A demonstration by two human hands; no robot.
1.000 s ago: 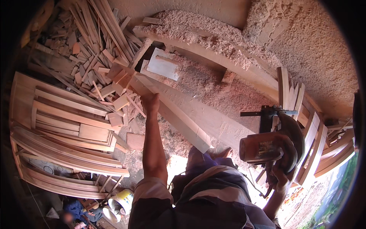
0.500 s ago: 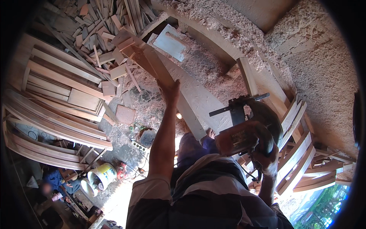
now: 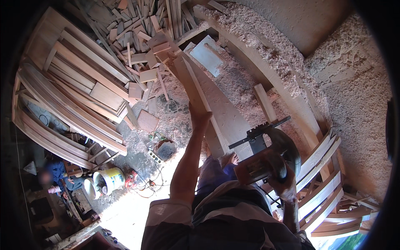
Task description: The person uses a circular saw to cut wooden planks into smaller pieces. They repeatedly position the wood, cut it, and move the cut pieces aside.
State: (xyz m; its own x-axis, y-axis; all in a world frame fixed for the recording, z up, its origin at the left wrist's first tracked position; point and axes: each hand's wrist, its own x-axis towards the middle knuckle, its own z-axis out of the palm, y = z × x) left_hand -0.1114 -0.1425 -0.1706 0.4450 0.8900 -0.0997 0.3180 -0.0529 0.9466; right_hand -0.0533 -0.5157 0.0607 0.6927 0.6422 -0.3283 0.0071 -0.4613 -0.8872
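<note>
My left hand (image 3: 200, 116) grips a narrow wooden board (image 3: 183, 73) along its lower part. The board lies lengthwise over a wider pale plank (image 3: 223, 108), its far end among small wood offcuts (image 3: 160, 48). My right hand (image 3: 283, 185) holds a circular saw (image 3: 266, 162) by its handle, at the lower right of the plank near my body; a black guide bar (image 3: 239, 141) sticks out from its base. The blade is hidden from view. My bare foot (image 3: 230, 159) shows under the plank's near end, left of the saw.
Curved wooden frames (image 3: 71, 106) fill the left, more curved pieces (image 3: 318, 179) the lower right. A long beam (image 3: 254, 58) heaped with shavings runs across the upper right. Buckets (image 3: 110, 181), cords (image 3: 146, 187) and a seated person (image 3: 62, 175) are at lower left.
The view has shifted. My left hand and board sit further right in the picture, still gripped. The saw in my right hand has moved left, and more cords and floor show at lower left.
</note>
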